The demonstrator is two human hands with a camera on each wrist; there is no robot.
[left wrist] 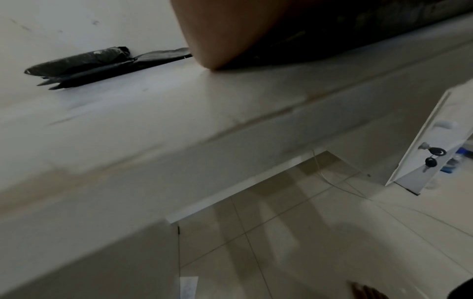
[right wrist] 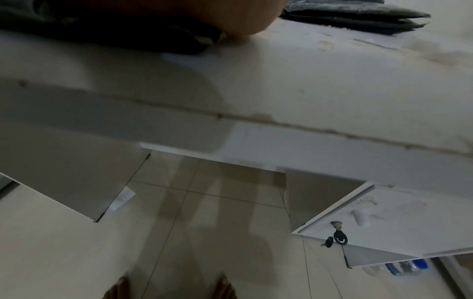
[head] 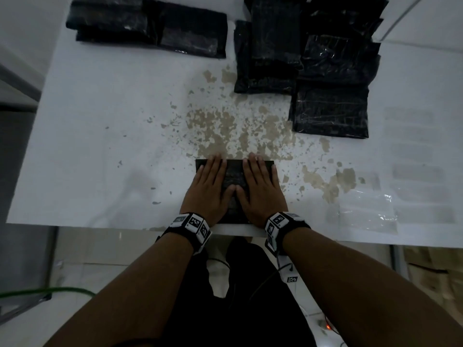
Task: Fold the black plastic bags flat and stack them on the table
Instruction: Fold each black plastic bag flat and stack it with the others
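I'm looking down at a white table [head: 100, 146] whose surface is peeling in tan patches around the middle. A folded black bag [head: 234, 176] is lying at its near edge, stacks of folded black bags [head: 147, 23] are sitting far left and far right [head: 325, 71], and a clear plastic sheet [head: 368, 211] is resting near right.

White table [head: 105, 136] with the top coat flaking off in the middle – tan patches [head: 225, 131] showing through. Under it the floor [left wrist: 320, 232] is pale glossy tile, dim light overall. A white cabinet door [right wrist: 399, 220] hangs open with keys [right wrist: 337, 238] in the lock (a thin cable [left wrist: 332, 182] trails across the tiles). A green hose [head: 50, 291] sits off left.
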